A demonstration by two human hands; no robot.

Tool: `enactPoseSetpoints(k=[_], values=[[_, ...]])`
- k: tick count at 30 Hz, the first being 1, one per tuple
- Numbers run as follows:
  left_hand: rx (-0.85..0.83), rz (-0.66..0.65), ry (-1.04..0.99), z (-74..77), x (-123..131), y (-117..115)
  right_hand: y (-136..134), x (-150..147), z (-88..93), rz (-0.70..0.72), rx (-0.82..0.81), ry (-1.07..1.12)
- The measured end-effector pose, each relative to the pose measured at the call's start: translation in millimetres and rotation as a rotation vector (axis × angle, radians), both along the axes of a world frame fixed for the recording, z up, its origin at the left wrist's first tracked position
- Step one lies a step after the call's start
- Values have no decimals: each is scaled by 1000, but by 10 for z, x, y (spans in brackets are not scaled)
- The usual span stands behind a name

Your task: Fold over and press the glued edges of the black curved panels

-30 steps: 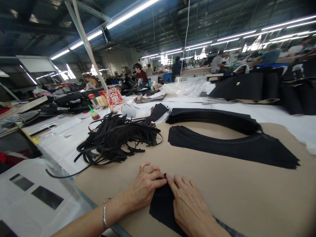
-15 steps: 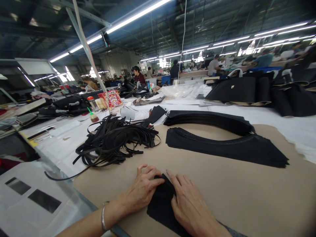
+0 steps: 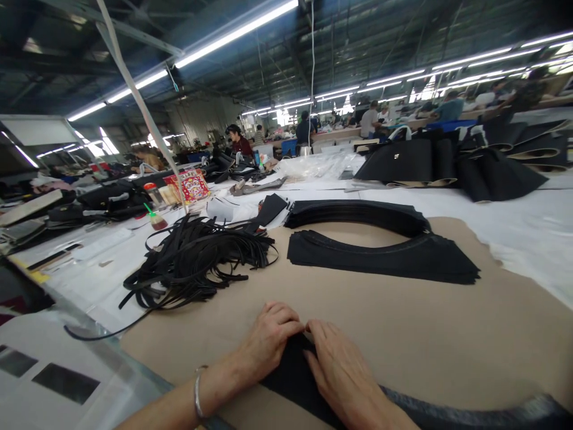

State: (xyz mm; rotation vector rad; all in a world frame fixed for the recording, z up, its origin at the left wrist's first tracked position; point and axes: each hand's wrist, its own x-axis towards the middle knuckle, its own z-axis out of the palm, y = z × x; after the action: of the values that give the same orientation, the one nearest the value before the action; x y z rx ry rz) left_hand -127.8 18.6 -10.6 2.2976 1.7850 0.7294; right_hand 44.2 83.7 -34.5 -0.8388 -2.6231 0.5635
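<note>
Fabric, black, lies low centre in the frame on the tan tabletop, one end pointing up the picture, its long axis slanting down rightward. The left hand pinches that end; the right hand lies against it, its grip hard to tell. Print on the red packet, left of centre, is unreadable.

The head view looks from above the tabletop, facing forward and slightly down across it. The left hand and right hand show close, over its near part; beyond it, far lamps enter.
</note>
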Motion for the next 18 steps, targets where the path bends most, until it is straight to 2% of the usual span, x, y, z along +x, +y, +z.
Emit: enactPoseSetpoints(k=[4, 9, 18], values=[[-19, -50, 6, -22, 2, -4, 29, 62, 124, 18, -96, -42], [-50, -36, 1, -59, 3, -13, 63, 128, 245, 19, -217, -74], [-133, 13, -18, 33, 73, -84, 103, 207, 297, -6, -290, -103]])
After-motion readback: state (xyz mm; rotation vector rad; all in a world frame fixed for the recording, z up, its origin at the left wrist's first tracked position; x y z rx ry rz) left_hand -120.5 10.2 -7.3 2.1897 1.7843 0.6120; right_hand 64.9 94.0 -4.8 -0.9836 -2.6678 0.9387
